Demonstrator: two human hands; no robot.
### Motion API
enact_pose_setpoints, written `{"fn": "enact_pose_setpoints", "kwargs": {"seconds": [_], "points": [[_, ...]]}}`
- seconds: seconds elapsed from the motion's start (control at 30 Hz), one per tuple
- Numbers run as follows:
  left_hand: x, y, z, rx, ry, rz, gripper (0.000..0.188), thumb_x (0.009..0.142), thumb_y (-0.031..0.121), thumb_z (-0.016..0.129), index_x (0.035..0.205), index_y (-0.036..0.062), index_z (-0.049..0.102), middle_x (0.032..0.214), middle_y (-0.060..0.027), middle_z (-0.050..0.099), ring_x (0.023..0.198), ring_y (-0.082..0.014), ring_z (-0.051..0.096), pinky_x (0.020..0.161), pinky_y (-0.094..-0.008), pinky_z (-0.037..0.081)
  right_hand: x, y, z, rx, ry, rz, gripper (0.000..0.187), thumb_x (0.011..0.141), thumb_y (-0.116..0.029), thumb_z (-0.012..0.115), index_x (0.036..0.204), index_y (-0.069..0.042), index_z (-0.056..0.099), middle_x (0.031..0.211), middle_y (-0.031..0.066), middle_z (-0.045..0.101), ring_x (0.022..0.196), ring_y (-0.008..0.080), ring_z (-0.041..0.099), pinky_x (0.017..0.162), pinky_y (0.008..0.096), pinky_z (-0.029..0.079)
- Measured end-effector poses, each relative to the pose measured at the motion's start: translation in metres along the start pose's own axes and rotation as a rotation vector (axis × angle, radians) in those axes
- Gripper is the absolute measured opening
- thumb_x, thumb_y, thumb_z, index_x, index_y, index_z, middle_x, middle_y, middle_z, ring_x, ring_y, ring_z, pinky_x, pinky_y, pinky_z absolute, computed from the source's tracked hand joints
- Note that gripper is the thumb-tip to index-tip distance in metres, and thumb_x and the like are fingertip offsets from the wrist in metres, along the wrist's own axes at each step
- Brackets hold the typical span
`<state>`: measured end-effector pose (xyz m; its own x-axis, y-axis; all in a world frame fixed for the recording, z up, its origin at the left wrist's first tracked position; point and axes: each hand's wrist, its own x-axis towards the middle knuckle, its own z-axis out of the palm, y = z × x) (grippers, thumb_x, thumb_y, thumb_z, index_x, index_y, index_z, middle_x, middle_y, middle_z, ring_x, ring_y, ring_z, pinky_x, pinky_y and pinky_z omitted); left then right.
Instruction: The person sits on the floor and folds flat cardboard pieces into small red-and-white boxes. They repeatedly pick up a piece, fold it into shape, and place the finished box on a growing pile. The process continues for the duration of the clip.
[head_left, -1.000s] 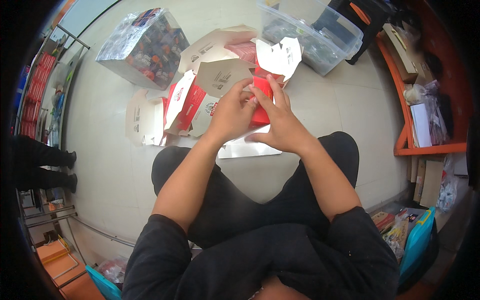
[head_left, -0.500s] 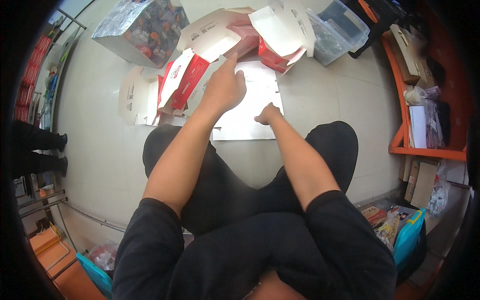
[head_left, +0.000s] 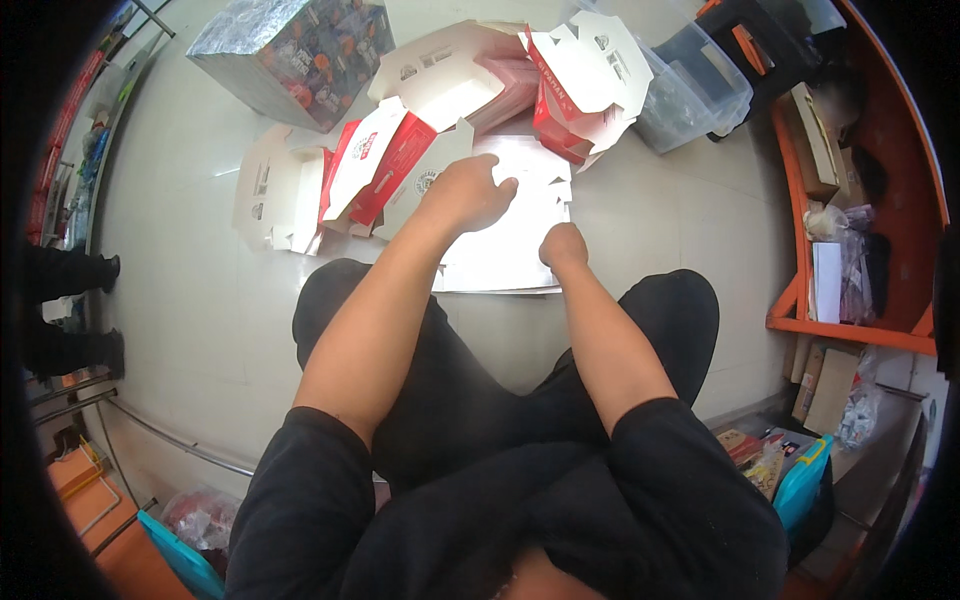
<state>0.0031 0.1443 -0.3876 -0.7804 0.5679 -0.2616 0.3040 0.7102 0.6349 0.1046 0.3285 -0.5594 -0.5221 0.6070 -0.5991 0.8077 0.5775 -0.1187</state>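
Note:
A flat white cardboard sheet (head_left: 500, 262), bright with glare, lies on the floor in front of my knees. Over its left part is my left hand (head_left: 468, 193), thumb apart from the fingers, with nothing visible in it. At the sheet's right edge my right hand (head_left: 565, 246) is closed, its curled fingers on that edge; the fingertips are hidden. Close to my left hand stands a partly folded red and white carton (head_left: 372, 165), a grey-white flap (head_left: 425, 180) beside it. Beyond the sheet, another red and white carton (head_left: 585, 85) stands with raised flaps.
An open white carton blank (head_left: 285, 190) lies farther left. Flattened cartons (head_left: 455, 75) are piled at the back. Behind them are a wrapped block of packages (head_left: 300, 65) and a clear plastic bin (head_left: 695, 85). An orange shelf (head_left: 850, 330) stands at the right.
My left hand has drawn back toward me, its fingers less stretched. My right hand has shifted right and closed at the sheet's edge. The whole view has moved slightly.

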Motion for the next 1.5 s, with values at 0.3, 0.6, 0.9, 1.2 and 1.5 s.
{"fn": "enact_pose_setpoints", "kwargs": {"seconds": [0.3, 0.6, 0.9, 1.2, 1.5], "points": [[0.01, 0.018, 0.026, -0.796, -0.339, -0.425, 0.062, 0.095, 0.042, 0.066, 0.13, -0.0087, 0.062, 0.124, -0.0251, 0.069, 0.114, -0.0284, 0.069, 0.087, -0.0371, 0.059, -0.156, -0.047, -0.142, -0.282, 0.086, -0.497, 0.022, 0.094, -0.014, 0.06, 0.105, -0.002, 0.075, 0.111, 0.0197, 0.074, 0.104, 0.0366, 0.072, 0.089, 0.044, 0.057], [-0.03, 0.026, -0.011, -1.56, 0.001, -0.135, 0.027, 0.104, 0.016, 0.057, 0.126, 0.0009, 0.059, 0.122, -0.012, 0.068, 0.11, -0.021, 0.068, 0.101, -0.0388, 0.054, -0.191, 0.0, -0.171, 0.582, 0.652, -1.428, 0.049, 0.082, -0.009, 0.084, 0.129, -0.005, 0.068, 0.115, 0.0157, 0.072, 0.113, 0.0357, 0.067, 0.099, 0.0424, 0.055], [-0.039, 0.062, -0.01, -1.718, -0.141, 0.133, 0.032, 0.108, 0.027, 0.055, 0.131, 0.0037, 0.058, 0.125, -0.0099, 0.066, 0.115, -0.0207, 0.066, 0.102, -0.04, 0.055, -0.157, 0.019, -0.173, 0.415, 0.839, -1.587, 0.018, 0.09, -0.017, 0.078, 0.104, -0.005, 0.076, 0.128, 0.0141, 0.069, 0.125, 0.0402, 0.062, 0.101, 0.0449, 0.053], [-0.055, 0.079, 0.007, -1.846, -0.31, 0.292, 0.038, 0.109, 0.029, 0.049, 0.139, 0.0049, 0.055, 0.132, -0.0106, 0.064, 0.117, -0.0211, 0.064, 0.099, -0.0391, 0.053, -0.156, 0.015, -0.16, 0.5, 0.972, -1.459, 0.035, 0.081, -0.015, 0.084, 0.115, -0.012, 0.078, 0.143, 0.0174, 0.055, 0.13, 0.039, 0.053, 0.107, 0.0472, 0.045], [-0.055, 0.079, -0.005, -1.082, -0.003, 0.193, 0.036, 0.108, 0.026, 0.053, 0.134, 0.0023, 0.06, 0.114, -0.0098, 0.07, 0.097, -0.0159, 0.066, 0.084, -0.0358, 0.053, -0.15, 0.013, -0.163, 0.954, 0.409, -1.301, 0.047, 0.106, -0.038, 0.057, 0.139, -0.005, 0.064, 0.137, 0.0135, 0.057, 0.11, 0.0222, 0.06, 0.096, 0.0331, 0.048]]}}
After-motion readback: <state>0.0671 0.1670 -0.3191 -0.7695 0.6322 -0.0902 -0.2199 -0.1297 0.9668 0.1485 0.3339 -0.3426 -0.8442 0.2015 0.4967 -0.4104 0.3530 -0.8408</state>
